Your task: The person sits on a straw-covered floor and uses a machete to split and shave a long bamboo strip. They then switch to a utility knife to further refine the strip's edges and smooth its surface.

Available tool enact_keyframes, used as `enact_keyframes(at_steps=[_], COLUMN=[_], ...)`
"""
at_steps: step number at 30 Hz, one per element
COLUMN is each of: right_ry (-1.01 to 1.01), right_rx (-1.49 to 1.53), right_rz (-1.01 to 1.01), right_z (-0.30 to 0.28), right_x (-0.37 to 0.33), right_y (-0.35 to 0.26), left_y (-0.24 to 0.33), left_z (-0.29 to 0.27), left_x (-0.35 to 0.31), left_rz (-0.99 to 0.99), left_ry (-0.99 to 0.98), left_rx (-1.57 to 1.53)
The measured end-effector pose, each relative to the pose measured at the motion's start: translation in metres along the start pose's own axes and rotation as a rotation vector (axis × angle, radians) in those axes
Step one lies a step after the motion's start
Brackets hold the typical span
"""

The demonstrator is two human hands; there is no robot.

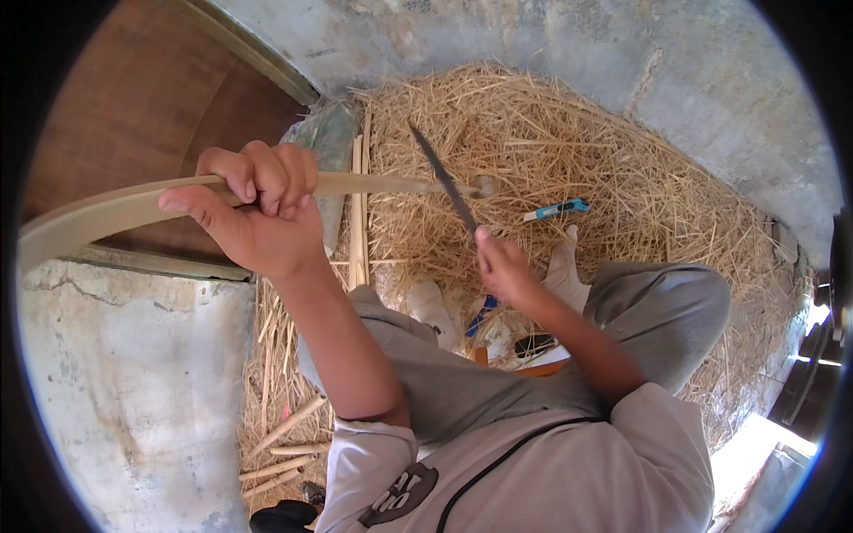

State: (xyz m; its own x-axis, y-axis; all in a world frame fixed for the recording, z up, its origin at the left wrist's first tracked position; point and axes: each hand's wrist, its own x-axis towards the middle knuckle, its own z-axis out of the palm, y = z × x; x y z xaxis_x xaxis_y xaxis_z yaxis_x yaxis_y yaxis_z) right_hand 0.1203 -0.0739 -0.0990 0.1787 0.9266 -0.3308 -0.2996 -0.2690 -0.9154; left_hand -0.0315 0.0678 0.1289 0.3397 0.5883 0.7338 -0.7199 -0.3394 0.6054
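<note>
My left hand (267,218) is raised at the left, its fingers wrapped over a long flat bamboo strip (107,213) and its thumb stretched along the near side. The strip bends off past the left rim, and its other end reaches right toward the middle. In my right hand (508,266) is a knife (440,173) with a long, narrow, dark blade, its handle hidden in my fist. The blade slants up and left, crossing the strip near its right end. Whether the two touch, I cannot tell.
A thick heap of shavings (515,133) covers the floor by a grey wall (702,115). On it lies a light-blue utility knife (558,210), near my light-coloured shoe (564,271). A blue object (481,315) sits between my feet. Bamboo sticks (289,426) lie lower left; a brown door (124,98) stands upper left.
</note>
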Motion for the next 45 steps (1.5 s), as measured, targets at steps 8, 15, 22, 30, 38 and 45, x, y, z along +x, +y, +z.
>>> enact_keyframes(at_steps=[8,15,22,30,38,45], right_ry=[0.356,0.123,0.169,-0.222,-0.224,0.016], right_rx=[0.525,-0.101,0.302,0.201,0.382,-0.273], right_rz=[-0.742,-0.086,-0.450,0.333,0.278,-0.315], right_z=[0.026,0.009,0.033,0.010,0.020,0.045], right_x=[-0.004,-0.023,-0.003,0.005,0.000,-0.005], right_y=[-0.018,-0.052,-0.011,-0.039,-0.014,-0.028], left_y=[-0.002,0.005,-0.001,0.014,0.000,-0.001], left_z=[0.005,-0.007,0.010,-0.017,0.001,0.006], left_x=[-0.007,-0.010,-0.005,-0.009,-0.006,-0.008], left_rz=[-0.025,-0.002,-0.013,0.013,-0.017,-0.058], left_ry=[-0.026,0.019,0.046,0.165,0.022,-0.085], left_rx=[0.011,0.012,0.058,-0.001,0.030,-0.007])
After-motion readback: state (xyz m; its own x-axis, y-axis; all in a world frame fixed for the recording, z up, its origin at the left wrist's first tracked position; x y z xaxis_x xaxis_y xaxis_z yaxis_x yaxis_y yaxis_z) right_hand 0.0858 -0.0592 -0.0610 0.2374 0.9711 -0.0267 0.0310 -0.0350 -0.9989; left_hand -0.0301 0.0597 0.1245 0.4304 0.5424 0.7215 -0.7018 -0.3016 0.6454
